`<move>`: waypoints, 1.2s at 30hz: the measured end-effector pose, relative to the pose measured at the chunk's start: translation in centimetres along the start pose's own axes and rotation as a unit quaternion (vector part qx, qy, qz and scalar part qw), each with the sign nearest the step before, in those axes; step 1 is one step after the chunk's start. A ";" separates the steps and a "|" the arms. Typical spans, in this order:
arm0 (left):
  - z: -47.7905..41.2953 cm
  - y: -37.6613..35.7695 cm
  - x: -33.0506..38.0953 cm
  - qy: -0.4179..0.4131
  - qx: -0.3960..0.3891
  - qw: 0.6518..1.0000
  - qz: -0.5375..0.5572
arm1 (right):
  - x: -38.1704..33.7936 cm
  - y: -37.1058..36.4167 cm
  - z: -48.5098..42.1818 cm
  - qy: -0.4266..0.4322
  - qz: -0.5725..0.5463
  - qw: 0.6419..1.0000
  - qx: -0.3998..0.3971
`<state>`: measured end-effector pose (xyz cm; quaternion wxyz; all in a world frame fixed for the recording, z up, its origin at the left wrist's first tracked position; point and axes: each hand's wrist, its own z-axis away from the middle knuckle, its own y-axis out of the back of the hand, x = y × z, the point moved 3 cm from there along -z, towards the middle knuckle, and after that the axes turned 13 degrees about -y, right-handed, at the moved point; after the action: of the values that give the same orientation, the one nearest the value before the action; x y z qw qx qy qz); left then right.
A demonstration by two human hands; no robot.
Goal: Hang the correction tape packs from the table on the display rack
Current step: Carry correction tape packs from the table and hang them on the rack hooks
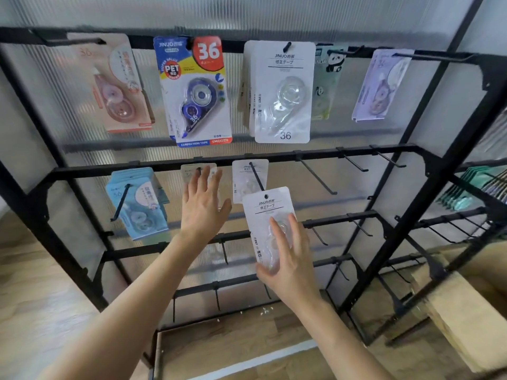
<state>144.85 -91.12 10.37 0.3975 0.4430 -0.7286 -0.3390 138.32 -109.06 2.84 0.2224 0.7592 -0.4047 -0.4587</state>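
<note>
Your right hand (288, 259) pinches a white card correction tape pack (267, 209) with clear blister just below a black metal peg (257, 176) of the black display rack (356, 151); line its top hole (266, 196) onto the peg tip, your left hand (203, 207) flat and open-fingered beside it.

Display rack (356, 152): black metal, tiered rails with forward pegs, fills the frame.
Top rail, left to right, I log hung packs: pink pack (120, 86), blue "36" pack (197, 91), white stack (282, 91), green panda pack (326, 86), lilac pack (381, 86).
Middle rail, centre-left: light-blue stack (137, 204), beige pack (189, 174), small white pack (247, 179).
Loose white pack (267, 209): clear blister, hang-hole uppermost, slightly tilted, centre frame, unhung, held in my right grip (288, 259).
</note>
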 end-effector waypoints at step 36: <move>-1.7 -1.8 -0.7 0.048 0.065 0.994 -0.078 | 1.9 -9.3 -14.8 -0.047 0.072 0.978 -0.191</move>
<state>147.20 -91.43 9.46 0.3744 0.5395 -0.6922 -0.2994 155.58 -105.80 2.38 0.3768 0.6493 -0.3732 -0.5451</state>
